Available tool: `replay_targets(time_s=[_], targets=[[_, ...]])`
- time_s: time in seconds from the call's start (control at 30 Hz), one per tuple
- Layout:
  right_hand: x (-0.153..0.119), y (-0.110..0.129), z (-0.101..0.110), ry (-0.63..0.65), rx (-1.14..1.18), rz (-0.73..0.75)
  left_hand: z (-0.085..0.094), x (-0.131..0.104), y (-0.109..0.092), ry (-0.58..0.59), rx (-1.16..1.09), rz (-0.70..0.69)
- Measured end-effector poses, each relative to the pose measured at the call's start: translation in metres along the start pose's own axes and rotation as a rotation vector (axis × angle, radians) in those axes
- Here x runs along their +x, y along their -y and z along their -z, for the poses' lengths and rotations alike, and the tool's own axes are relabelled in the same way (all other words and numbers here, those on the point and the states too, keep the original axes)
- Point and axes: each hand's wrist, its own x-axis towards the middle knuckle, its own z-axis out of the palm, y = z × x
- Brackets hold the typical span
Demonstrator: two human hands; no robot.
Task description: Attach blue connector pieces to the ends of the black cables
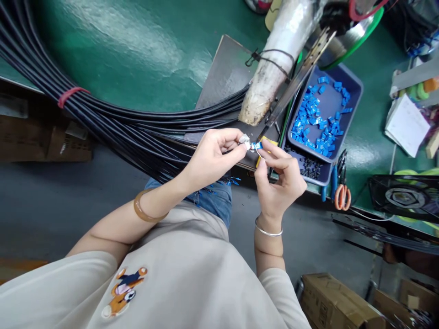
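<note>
My left hand (219,151) is closed in a pinch, with whitish covers on its fingertips. It grips the end of a black cable, mostly hidden by the fingers. Just past those fingertips sits a small blue connector (258,145). My right hand (281,173) touches the connector with its index fingertip. A thin white wire (258,153) curves down from there to its thumb and middle finger, which close on it. Close above, the tip of a metal-armed tool (262,135), which looks like a soldering iron, points down toward the connector.
A thick bundle of black cables (113,109) crosses the green table (137,45). A wrapped duct (274,68) hangs above the grey board (219,73). Right of it are a tray (356,91) of blue connectors, orange-handled scissors (342,197) and a fan (404,197).
</note>
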Motion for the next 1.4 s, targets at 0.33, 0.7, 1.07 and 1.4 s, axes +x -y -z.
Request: replay_targets(time_s=[0.33,0.7,1.07,1.4], targets=[[0.007,0.001,0.002,0.016,0.063,-0.053,-0.003,0.005,-0.001,-0.026,-0.006,-0.004],[0.010,0.003,0.005,0.043,0.065,0.002,-0.002,0.005,0.000,-0.024,-0.084,-0.039],[0.013,0.003,0.006,0.066,0.038,0.015,-0.002,0.005,-0.003,-0.034,-0.054,-0.019],[0.007,0.001,0.007,0.080,0.032,-0.023,-0.002,0.002,-0.003,0.001,0.001,-0.007]])
